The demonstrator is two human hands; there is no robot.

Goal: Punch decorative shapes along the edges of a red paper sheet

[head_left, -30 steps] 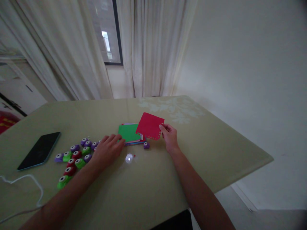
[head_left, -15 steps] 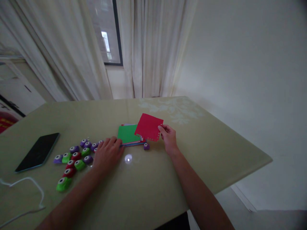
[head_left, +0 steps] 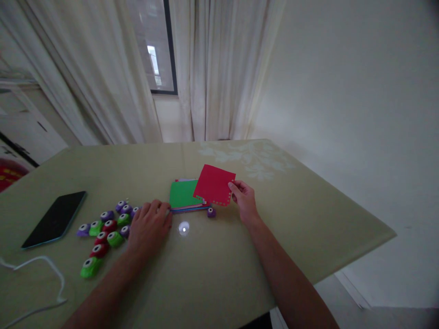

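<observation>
Pinched by its right edge, a red sheet of paper (head_left: 214, 184) with holes along its lower edge is in my right hand (head_left: 244, 201). It is held over the right part of a small pad with a green top sheet (head_left: 185, 194). My left hand (head_left: 151, 224) lies palm down on the table, fingers stretched out, by the pad's left edge. Several purple, green and red one-eyed toy pieces (head_left: 109, 226) are grouped to the left of that hand, some partly hidden by it. One purple piece (head_left: 211, 212) sits at the pad's front right corner.
A dark tablet (head_left: 55, 219) lies at the left of the pale green table (head_left: 219, 269). In front of it a white cable (head_left: 51, 265) loops across the tabletop. Curtains (head_left: 219, 68) and a window stand behind the far edge, and a white wall (head_left: 360, 114) is on the right.
My left hand has drawn slightly left, away from the pad, and covers more of the purple toy pieces. The red sheet stays in my right hand, almost unmoved.
</observation>
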